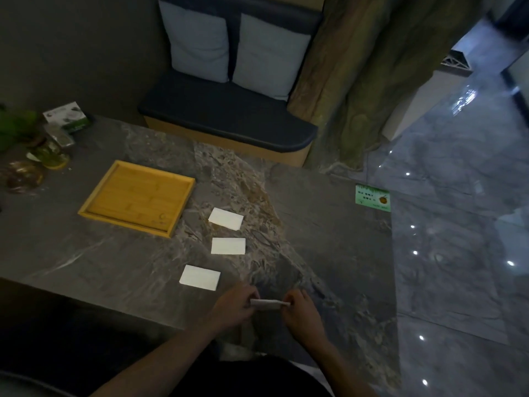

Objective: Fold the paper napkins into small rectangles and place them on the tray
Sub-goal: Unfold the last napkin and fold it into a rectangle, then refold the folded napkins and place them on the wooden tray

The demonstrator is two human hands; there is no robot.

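Observation:
Near the table's front edge, my left hand [236, 306] and my right hand [300, 312] each pinch one end of a narrow folded white napkin [269, 304], held edge-on just above the stone top. Three folded white napkins lie flat in a row beyond my hands: the nearest [200, 277], the middle one [228, 246], and the farthest [225, 218]. The bamboo tray [94, 206] sits to the far left of them with nothing on it.
Glass jars [51, 156], a plant [14, 124] and a small green box [67, 116] crowd the table's far left corner. A green card [372, 197] lies at the right edge. A cushioned bench [229, 121] stands behind the table; glossy floor to the right.

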